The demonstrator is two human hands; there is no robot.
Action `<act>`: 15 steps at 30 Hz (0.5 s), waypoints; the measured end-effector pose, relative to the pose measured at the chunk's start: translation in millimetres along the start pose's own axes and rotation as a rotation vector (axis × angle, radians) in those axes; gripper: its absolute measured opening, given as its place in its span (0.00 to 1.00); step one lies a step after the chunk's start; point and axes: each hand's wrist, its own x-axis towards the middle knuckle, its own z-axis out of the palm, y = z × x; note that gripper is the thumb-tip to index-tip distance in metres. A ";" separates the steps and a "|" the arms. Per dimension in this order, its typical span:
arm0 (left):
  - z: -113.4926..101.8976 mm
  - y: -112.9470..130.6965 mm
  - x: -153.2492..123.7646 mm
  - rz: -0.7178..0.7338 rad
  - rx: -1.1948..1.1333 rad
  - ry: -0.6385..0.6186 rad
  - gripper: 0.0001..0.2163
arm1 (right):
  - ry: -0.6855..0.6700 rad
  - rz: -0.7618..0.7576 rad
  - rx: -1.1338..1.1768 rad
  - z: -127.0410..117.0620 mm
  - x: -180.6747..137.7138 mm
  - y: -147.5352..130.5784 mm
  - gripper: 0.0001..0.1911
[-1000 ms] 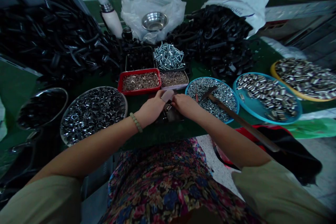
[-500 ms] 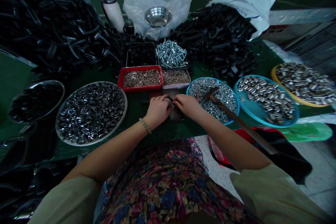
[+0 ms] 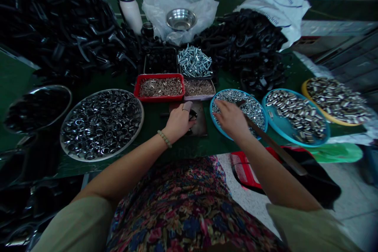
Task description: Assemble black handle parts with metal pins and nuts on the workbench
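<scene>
My left hand, a ring on one finger and a beaded bracelet at the wrist, is closed round a small shiny black curved part. It rests on a dark metal plate at the table's front. Over the blue round tray of small silvery metal pieces is my right hand, fingers apart and pointing left. Nothing shows in them. Partly behind that hand, a hammer lies across the tray, its wooden handle reaching over the table's front edge.
Left stands a round tray of black rings. Behind my hands are a red bin of small pins and a heap of silvery screws. Another blue tray holds metal cylinders. Black parts are piled at the back.
My right hand has left the black part and moved right, over the blue tray of small pieces. My left hand stays on the part. The view has shifted slightly.
</scene>
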 end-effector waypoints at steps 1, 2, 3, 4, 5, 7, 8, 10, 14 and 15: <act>-2.1 -1.8 -1.9 0.015 -0.030 0.027 0.31 | 0.009 0.140 -0.066 -2.0 -9.1 16.8 0.24; -5.1 -4.2 -5.1 0.048 -0.051 0.052 0.33 | -0.025 0.240 -0.128 -3.0 -17.7 33.2 0.24; -8.8 -7.2 -9.7 0.093 -0.056 0.069 0.32 | -0.076 0.294 -0.173 -3.1 -25.3 47.8 0.22; -12.8 -10.7 -15.5 0.139 -0.042 0.077 0.29 | -0.127 0.314 -0.206 -2.5 -31.7 59.3 0.21; -16.6 -14.6 -22.0 0.178 -0.013 0.071 0.25 | -0.170 0.303 -0.224 -1.6 -36.5 66.8 0.20; -22.3 -22.6 -34.5 0.213 0.059 0.028 0.18 | -0.199 0.265 -0.218 -1.6 -40.8 68.5 0.19; -23.7 -26.0 -39.5 0.214 0.087 -0.003 0.16 | -0.188 0.269 -0.193 -3.4 -40.4 62.8 0.19; -23.9 -30.3 -45.5 0.202 0.115 -0.055 0.17 | -0.157 0.303 -0.074 -11.2 -35.9 41.2 0.19; -21.5 -29.1 -46.3 0.166 0.118 -0.072 0.18 | -0.182 0.161 0.260 -31.8 -20.9 -14.1 0.17; -21.6 -28.1 -45.9 0.151 0.116 -0.067 0.18 | -0.197 0.108 0.307 -34.5 -17.0 -24.5 0.17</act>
